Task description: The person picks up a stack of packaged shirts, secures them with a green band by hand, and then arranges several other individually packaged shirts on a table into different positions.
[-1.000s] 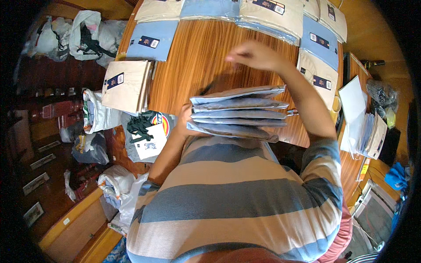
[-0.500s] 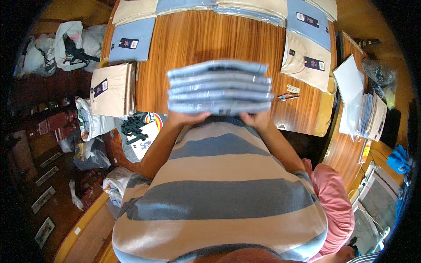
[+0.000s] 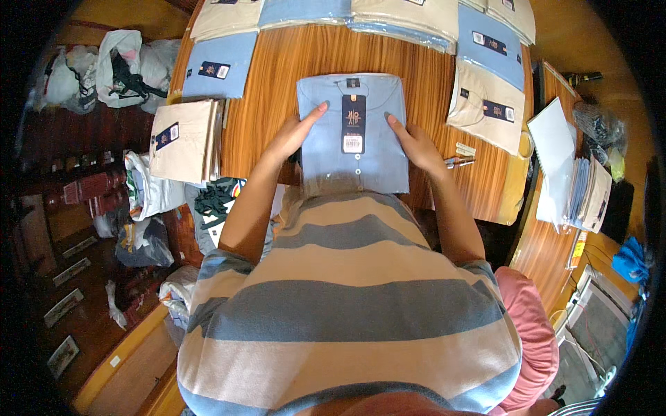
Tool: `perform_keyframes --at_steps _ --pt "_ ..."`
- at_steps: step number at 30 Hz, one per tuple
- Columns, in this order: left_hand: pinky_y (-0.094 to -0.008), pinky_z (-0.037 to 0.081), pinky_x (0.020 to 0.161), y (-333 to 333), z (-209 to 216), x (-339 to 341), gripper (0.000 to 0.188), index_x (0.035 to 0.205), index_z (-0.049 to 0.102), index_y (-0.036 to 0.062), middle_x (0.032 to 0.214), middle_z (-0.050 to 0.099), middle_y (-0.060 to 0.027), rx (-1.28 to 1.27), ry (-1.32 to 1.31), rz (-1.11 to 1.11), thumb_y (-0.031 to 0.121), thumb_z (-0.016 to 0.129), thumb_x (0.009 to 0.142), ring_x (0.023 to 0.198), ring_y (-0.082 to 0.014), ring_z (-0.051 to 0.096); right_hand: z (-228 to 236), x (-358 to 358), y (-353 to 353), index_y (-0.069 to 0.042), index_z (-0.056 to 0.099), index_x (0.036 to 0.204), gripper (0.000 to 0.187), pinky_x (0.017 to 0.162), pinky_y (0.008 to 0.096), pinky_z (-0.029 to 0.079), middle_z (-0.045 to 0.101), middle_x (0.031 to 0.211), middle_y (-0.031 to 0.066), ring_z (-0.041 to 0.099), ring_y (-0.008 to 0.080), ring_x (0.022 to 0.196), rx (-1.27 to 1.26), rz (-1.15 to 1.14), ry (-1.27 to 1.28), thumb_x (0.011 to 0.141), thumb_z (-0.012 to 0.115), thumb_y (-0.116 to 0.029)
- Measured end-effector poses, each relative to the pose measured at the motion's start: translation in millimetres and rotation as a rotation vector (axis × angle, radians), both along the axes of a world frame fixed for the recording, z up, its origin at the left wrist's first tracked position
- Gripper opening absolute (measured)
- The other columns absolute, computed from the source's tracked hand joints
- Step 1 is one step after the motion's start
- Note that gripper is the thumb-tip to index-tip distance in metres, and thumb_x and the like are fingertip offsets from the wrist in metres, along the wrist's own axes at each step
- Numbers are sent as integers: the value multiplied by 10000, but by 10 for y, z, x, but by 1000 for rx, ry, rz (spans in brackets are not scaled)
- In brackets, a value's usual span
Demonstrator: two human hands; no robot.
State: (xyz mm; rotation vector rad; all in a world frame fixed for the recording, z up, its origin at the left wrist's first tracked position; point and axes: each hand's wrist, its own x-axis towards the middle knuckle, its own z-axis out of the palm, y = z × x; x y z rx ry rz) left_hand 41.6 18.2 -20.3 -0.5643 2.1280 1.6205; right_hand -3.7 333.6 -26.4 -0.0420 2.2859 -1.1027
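A stack of folded light-blue shirts (image 3: 385, 156) in clear plastic lies face up before me, close against my body at the table's near edge. On top, a dark hang tag (image 3: 352, 121) hangs below the collar, with small buttons under it. My left hand (image 3: 297, 135) grips the left side of the stack, thumb on the upper face. Opposite it, my right hand (image 3: 418, 147) clasps the right side the same way. Both sets of fingers are partly hidden beneath the stack. How many shirts are in it cannot be seen from above.
Beige and blue packed shirts (image 3: 305, 11) line the far edge of the wooden table (image 3: 277, 76). More lie at the left (image 3: 182, 139) and right (image 3: 485, 104). Small pens or tools (image 3: 459, 162) sit right of my hand. Plastic bags (image 3: 119, 69) hang at the left.
The stack was upright with its layered folded edges facing me; now it is tipped so the top shirt's front faces up. My hands have moved from its lower edge to its sides.
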Motion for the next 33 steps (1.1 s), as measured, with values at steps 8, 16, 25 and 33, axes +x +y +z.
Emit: perform_keyframes --at_steps 8,16,25,33 --pt "-356 521 808 -366 40 512 946 1090 709 -76 945 742 -195 -91 -96 -229 807 397 956 857 -220 682 -144 203 366 68 701 1071 713 892 433 521 706 1017 295 683 406 951 4 74 164 1054 438 -594" --pt "-273 469 697 -1072 126 1004 311 1139 771 55 956 735 -18 -24 -257 -322 307 607 1059 858 -87 609 -395 178 860 -21 735 1089 247 882 419 547 742 1046 191 712 353 989 -46 356 219 1016 627 -231" --pt "-234 262 468 -1542 641 1218 310 899 658 50 621 425 66 101 -408 -110 260 538 1093 528 -46 356 -43 10 1268 -10 738 1019 281 853 398 555 756 956 177 718 348 932 51 338 163 1014 618 -265" --pt "-240 345 531 -774 1120 646 317 885 578 53 699 506 30 157 378 -324 280 522 1097 598 -63 465 1023 -199 641 27 648 895 389 625 394 440 596 686 159 518 234 620 37 236 400 1050 588 -325"
